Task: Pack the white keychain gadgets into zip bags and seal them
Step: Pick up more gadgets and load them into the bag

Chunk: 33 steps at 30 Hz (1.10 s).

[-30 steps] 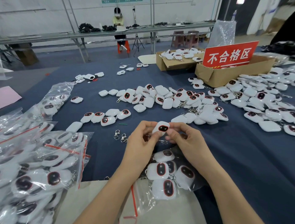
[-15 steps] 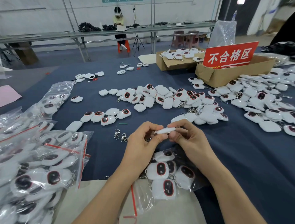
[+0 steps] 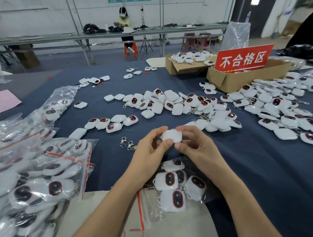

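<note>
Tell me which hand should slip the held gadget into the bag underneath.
Left, probably. Both hands pinch the white gadget. The zip bag has its red strip, the mouth end, beside the left forearm, so the left hand is nearer. The right hand is over the bag's far end.

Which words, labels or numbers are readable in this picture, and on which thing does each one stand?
"不合格区": white characters on the red sign, which stands in a cardboard box.
Small line under those characters: too small to read.
Green sign at the top of the far wall: cut off and blurred, not readable.
Gadgets and zip bags: no readable text.
</note>
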Motion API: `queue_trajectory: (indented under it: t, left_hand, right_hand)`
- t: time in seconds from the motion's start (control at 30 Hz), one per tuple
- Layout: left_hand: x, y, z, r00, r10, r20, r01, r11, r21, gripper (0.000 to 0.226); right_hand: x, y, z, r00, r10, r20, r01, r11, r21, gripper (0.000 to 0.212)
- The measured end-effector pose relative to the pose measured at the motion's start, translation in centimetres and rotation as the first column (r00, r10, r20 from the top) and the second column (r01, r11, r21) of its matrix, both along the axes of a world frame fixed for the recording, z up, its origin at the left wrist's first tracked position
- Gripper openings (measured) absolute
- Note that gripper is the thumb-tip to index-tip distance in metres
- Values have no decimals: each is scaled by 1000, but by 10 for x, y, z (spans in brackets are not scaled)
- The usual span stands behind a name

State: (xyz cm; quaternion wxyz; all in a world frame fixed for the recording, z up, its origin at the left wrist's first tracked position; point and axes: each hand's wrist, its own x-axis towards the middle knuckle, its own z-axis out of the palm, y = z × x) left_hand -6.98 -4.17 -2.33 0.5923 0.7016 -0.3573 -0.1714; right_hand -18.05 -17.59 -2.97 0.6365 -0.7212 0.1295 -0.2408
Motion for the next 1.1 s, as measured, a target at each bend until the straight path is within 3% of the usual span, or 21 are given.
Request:
queue_trajectory:
  t: [0.23, 0.43, 0.57, 0.77, 0.83, 1.0, 1.1]
  left_hand:
    - [2, 0, -4, 999, 29, -19, -30, 999, -31, 32]
    - [3, 0, -5, 999, 51, 3, -51, 998, -31, 31]
    - [2, 0, -5, 998, 57, -6, -57, 997, -44, 31]
    - [1, 0, -2, 991, 84, -103, -95, 989, -111, 13]
    - [0, 1, 0, 993, 54, -105, -66, 991, -114, 5]
    - [-5, 3, 3, 994, -99, -53, 92, 989, -119, 20]
    - [-5, 3, 1, 996, -91, 19, 93, 990, -108, 19]
  right_hand:
    - [4, -2, -6, 991, -129, -42, 132, 989, 68, 22]
    - [3, -2, -4, 993, -117, -20, 118, 987, 111, 29]
    - [4, -1, -3, 992, -128, -10, 128, 984, 128, 23]
    - [1, 1, 1, 997, -12, 82, 0, 989, 148, 25]
    - [2, 3, 2, 993, 14, 114, -28, 991, 127, 27]
    - [2, 2, 0, 995, -38, 97, 32, 997, 65, 19]
    - [1, 1, -1, 994, -58, 96, 54, 998, 44, 14]
